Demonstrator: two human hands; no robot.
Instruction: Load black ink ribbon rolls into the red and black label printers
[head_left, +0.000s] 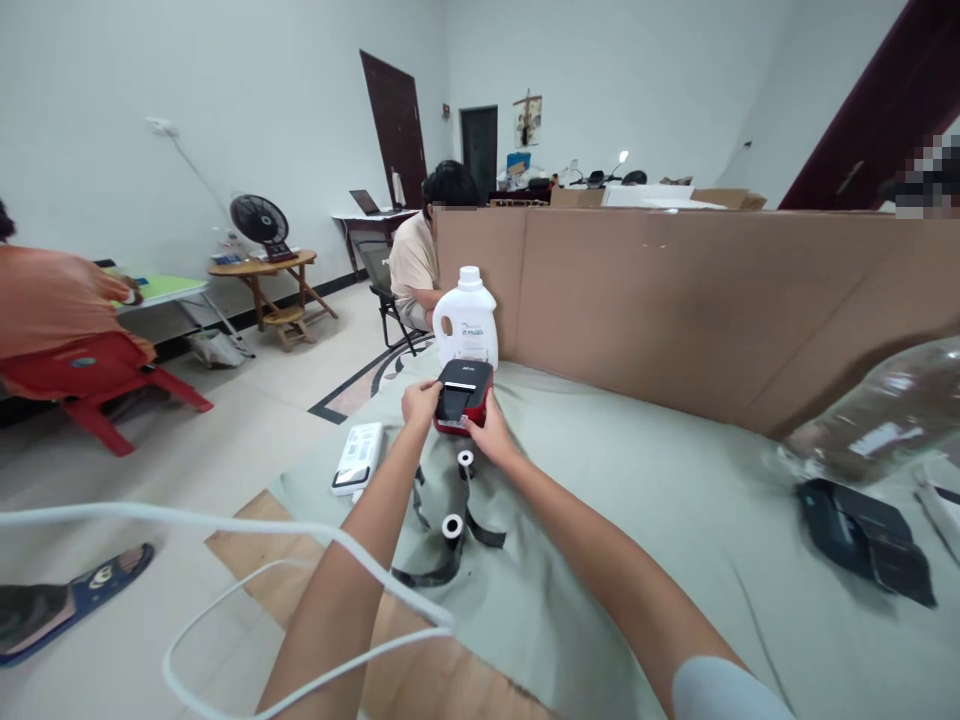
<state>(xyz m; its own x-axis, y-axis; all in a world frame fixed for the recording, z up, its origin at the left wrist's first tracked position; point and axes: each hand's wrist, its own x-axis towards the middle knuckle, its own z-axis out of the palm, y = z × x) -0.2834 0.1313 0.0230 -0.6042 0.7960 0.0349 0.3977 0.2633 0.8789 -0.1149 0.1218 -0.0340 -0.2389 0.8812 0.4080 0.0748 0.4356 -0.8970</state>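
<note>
A small red and black portable printer [465, 378] is held between my two hands over the cloth-covered table. My left hand [421, 403] grips its left side, with the fingers closed along the edge. On the lower right corner, my right hand [493, 432] is closed with the thumb at the front. Just below the printer stands a small paper roll [466, 460] with a dark strip trailing from it. Nearer to me is a second paper roll [452, 530], also with a dark strip. A white power-bank-like device [358, 456] lies left of my left forearm.
A white jug [470, 325] stands behind the printer, beside a tall cardboard panel [637, 300]. At the right are a black device [862, 540] and a large clear plastic bottle [885, 415]. A white cable [225, 512] loops across my left forearm. A person [414, 250] sits beyond the panel's end.
</note>
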